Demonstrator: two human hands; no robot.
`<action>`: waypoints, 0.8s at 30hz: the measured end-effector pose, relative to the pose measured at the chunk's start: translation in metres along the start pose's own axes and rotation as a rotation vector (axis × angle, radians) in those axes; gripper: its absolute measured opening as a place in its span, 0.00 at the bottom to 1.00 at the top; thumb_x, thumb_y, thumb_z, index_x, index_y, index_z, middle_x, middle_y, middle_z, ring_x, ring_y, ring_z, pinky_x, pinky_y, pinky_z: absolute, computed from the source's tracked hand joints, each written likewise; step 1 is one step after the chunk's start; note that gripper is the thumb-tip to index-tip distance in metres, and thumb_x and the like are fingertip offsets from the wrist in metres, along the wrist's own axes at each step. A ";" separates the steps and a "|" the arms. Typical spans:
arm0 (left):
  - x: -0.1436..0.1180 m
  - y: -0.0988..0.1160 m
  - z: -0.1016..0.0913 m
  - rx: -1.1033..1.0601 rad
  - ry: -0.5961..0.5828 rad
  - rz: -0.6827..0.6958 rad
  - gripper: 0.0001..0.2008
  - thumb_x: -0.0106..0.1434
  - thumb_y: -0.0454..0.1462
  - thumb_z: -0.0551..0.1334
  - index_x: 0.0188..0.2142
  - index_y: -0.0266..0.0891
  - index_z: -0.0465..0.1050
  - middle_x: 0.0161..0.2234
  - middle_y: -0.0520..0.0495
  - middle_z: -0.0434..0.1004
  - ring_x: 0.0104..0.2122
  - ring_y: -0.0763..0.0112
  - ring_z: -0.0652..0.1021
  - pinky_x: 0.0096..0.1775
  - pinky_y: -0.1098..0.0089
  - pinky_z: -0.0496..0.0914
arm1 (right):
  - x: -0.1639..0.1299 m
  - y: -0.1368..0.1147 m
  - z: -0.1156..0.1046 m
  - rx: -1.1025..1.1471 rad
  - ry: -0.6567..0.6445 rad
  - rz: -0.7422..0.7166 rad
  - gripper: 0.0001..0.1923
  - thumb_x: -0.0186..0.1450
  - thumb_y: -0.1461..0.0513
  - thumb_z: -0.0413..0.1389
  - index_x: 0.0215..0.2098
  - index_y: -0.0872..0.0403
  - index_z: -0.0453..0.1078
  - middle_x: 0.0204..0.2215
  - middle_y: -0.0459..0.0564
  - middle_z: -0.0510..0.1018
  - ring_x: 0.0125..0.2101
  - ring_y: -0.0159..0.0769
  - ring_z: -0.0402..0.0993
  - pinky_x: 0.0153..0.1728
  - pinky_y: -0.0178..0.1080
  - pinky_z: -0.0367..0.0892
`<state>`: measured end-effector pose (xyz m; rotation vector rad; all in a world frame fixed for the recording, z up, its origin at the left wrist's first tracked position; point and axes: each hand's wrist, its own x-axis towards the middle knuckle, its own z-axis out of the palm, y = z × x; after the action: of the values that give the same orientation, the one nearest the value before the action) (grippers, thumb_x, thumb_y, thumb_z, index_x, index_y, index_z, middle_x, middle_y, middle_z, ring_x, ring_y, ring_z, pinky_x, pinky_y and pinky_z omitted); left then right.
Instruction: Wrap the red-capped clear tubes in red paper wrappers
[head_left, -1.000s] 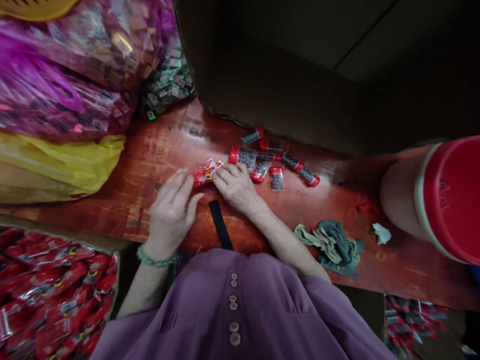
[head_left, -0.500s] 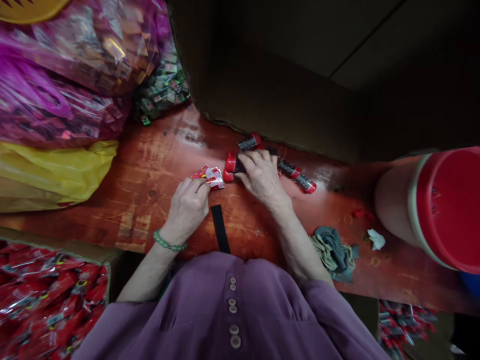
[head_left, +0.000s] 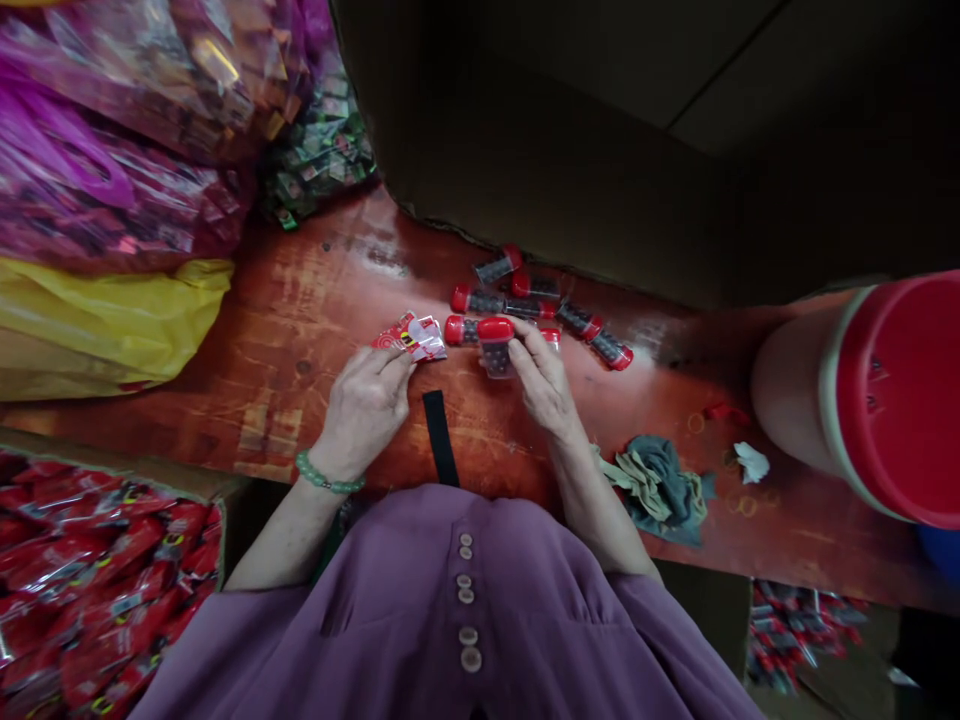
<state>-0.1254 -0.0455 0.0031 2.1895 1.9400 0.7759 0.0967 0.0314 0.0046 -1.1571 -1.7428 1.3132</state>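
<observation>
My left hand [head_left: 365, 405] pinches a small red and white packet [head_left: 411, 337] at its near edge, just above the red wooden tabletop [head_left: 315, 300]. My right hand [head_left: 545, 385] holds a small clear vial with a red cap [head_left: 496, 346], cap pointing away from me. Several more red-capped vials [head_left: 536, 300] lie scattered on the wood just beyond my right hand. A black strap [head_left: 439, 438] lies between my two wrists.
A large dark cardboard box [head_left: 600, 150] stands behind the vials. Pink, purple and yellow bags [head_left: 112, 200] pile at the left. A crate of red packets [head_left: 82, 580] sits lower left. A big red-lidded jar [head_left: 862, 390] lies at right, near a crumpled cloth [head_left: 660, 485].
My right hand let go of the packet, reached into the vials and came back with one vial. My left hand closed on the packet and kept it.
</observation>
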 end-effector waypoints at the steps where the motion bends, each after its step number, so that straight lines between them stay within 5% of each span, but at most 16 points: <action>1: -0.003 0.002 -0.001 0.017 -0.024 -0.003 0.12 0.69 0.33 0.56 0.44 0.35 0.78 0.42 0.39 0.82 0.40 0.60 0.78 0.43 0.61 0.73 | -0.005 0.002 0.001 0.118 -0.004 0.056 0.23 0.73 0.48 0.47 0.59 0.50 0.64 0.49 0.53 0.78 0.44 0.39 0.77 0.43 0.43 0.74; 7: -0.016 0.007 -0.007 -0.054 0.036 -0.029 0.10 0.68 0.36 0.59 0.34 0.39 0.79 0.33 0.45 0.82 0.33 0.64 0.77 0.37 0.64 0.73 | -0.026 0.011 0.010 0.412 0.005 0.252 0.27 0.70 0.44 0.51 0.61 0.48 0.59 0.32 0.45 0.79 0.23 0.30 0.74 0.27 0.36 0.72; 16: -0.021 0.019 -0.014 -0.296 0.052 -0.138 0.11 0.68 0.37 0.59 0.37 0.38 0.81 0.35 0.46 0.84 0.35 0.67 0.81 0.40 0.68 0.76 | -0.038 0.000 0.018 0.659 0.068 0.309 0.23 0.58 0.49 0.66 0.47 0.49 0.70 0.27 0.38 0.75 0.17 0.22 0.65 0.17 0.28 0.60; 24: -0.023 0.032 -0.008 -0.641 0.088 -0.273 0.04 0.62 0.36 0.68 0.32 0.40 0.82 0.32 0.48 0.85 0.32 0.69 0.82 0.39 0.68 0.77 | -0.045 -0.004 0.022 0.703 0.047 0.399 0.19 0.57 0.51 0.67 0.42 0.50 0.72 0.23 0.38 0.75 0.14 0.20 0.60 0.14 0.28 0.53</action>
<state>-0.1016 -0.0751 0.0158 1.5053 1.6554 1.2411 0.0938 -0.0190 0.0027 -1.1141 -0.8902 1.9048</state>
